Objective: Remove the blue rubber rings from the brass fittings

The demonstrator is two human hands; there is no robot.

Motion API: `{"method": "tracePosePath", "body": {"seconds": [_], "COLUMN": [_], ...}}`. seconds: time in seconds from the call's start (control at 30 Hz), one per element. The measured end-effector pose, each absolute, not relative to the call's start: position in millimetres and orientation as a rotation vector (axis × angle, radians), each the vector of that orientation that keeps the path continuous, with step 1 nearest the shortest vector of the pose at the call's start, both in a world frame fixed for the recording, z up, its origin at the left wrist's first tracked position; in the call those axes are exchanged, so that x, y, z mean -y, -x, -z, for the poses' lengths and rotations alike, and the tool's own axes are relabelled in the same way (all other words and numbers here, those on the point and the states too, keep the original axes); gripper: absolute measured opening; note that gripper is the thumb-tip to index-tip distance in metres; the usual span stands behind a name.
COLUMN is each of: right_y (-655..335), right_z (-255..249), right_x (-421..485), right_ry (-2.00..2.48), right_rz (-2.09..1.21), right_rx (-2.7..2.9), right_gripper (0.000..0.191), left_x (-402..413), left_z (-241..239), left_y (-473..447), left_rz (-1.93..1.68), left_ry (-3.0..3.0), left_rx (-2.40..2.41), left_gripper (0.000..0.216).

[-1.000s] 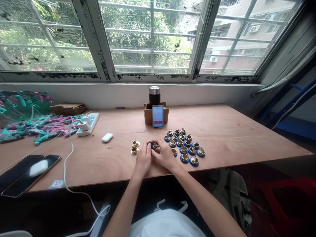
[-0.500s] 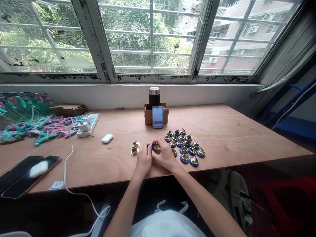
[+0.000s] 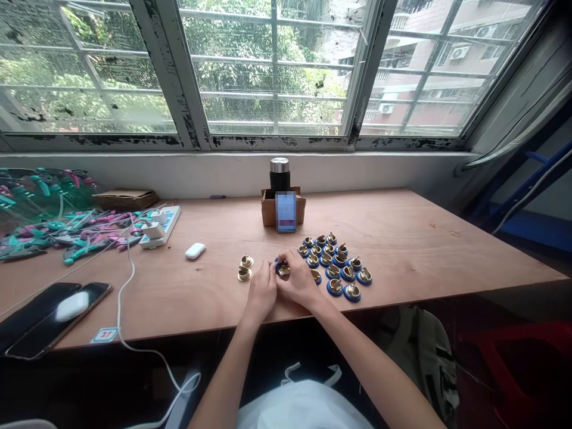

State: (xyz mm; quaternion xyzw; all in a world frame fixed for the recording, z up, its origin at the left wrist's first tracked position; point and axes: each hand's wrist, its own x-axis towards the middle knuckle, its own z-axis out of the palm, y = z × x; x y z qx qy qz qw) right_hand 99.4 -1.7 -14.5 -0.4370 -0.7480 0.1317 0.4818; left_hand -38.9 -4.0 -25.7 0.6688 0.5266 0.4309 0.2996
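Observation:
My left hand [image 3: 263, 289] and my right hand [image 3: 297, 279] meet over the table, fingers closed on one small round gold metal piece with a blue rim [image 3: 283, 269]. Its gold part faces upward between my fingertips, which partly cover it. Just left of my left hand stand two plain gold pieces [image 3: 245, 268] without blue rims. To the right of my right hand, several like pieces with blue rims [image 3: 333, 262] sit grouped on the wooden table [image 3: 214, 304], one of them partly behind my hand.
A phone [image 3: 286, 212] leans on a cardboard box [image 3: 269, 214] holding a black bottle [image 3: 279, 179]. At left lie a white earbud case [image 3: 195, 251], a power strip [image 3: 170, 221], pink and teal tools [image 3: 80, 235] and dark phones [image 3: 49, 333]. A white cable [image 3: 120, 298] hangs over the front edge.
The blue-rimmed piece has tilted in my fingers, so that more of its gold top and blue edge shows. My hands have hardly moved.

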Motion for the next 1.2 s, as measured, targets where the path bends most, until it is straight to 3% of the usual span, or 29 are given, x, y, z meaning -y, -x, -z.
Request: {"method": "tracePosePath", "body": {"seconds": [0.33, 0.47, 0.6, 0.77, 0.93, 1.2], "right_y": [-98.0, -98.4, -101.2, -109.2, -124.8, -145.8], "right_z": [14.5, 11.9, 6.0, -3.4, -11.5, -18.4], "right_x": [3.9, 6.1, 10.0, 9.8, 3.5, -1.8], "right_ry": [1.078, 1.049, 0.978, 0.954, 1.01, 1.1], "right_rz": [-0.342, -0.367, -0.392, -0.387, -0.3, -0.239], "right_rx": [1.813, 1.803, 1.813, 1.775, 1.8, 1.844], "right_gripper": [0.017, 0.025, 0.033, 0.029, 0.026, 0.025], "left_x": [5.9, 6.1, 7.4, 10.9, 14.9, 12.6], "left_z": [22.7, 22.3, 17.6, 10.4, 6.1, 5.4], "left_y": [38.3, 38.7, 40.3, 41.7, 36.5, 43.4], "left_rz": [-1.176, -1.246, -1.372, -1.656, -1.842, -1.825], "left_ry": [-1.721, -1.69, -1.617, -1.439, -1.26, -1.341], "left_rx": [-1.413, -1.417, -1.467, -1.468, -1.188, -1.371], "left_gripper": [0.027, 0.025, 0.026, 0.028, 0.029, 0.049]}}
